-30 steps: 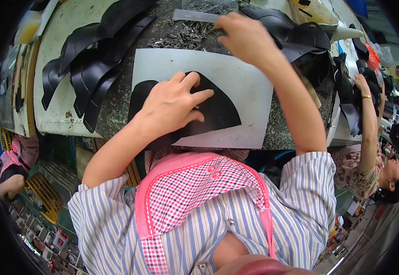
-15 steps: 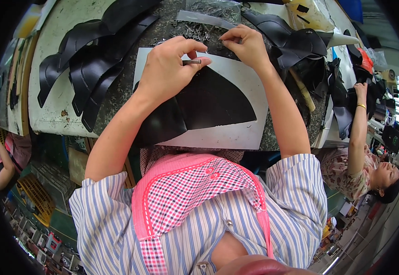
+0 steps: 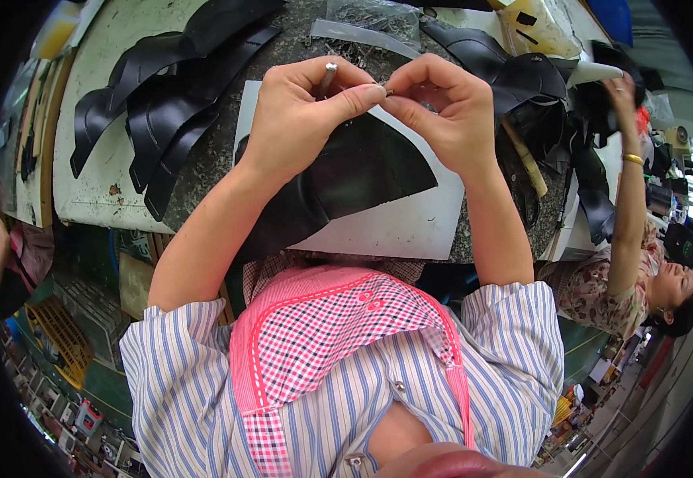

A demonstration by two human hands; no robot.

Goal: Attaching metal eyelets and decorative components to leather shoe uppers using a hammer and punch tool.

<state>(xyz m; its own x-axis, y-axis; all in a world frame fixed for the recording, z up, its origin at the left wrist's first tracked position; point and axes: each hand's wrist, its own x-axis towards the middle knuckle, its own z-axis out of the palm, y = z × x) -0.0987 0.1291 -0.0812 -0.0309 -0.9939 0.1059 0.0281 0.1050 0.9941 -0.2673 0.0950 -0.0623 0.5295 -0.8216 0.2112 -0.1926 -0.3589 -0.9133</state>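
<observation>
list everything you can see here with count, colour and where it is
metal tool: one, silver, in the left hand
small part: one, too small to tell, pinched between both hands
curved sheet piece: one, black, on the white board under the hands
white board: one, white, on the stone bench
stack of curved pieces: several, black, bench upper left
pile of black pieces: several, black, bench upper right
co-worker: one, floral top, far right
left hand: one, gripping the tool
right hand: one, fingers meeting the left hand's
</observation>
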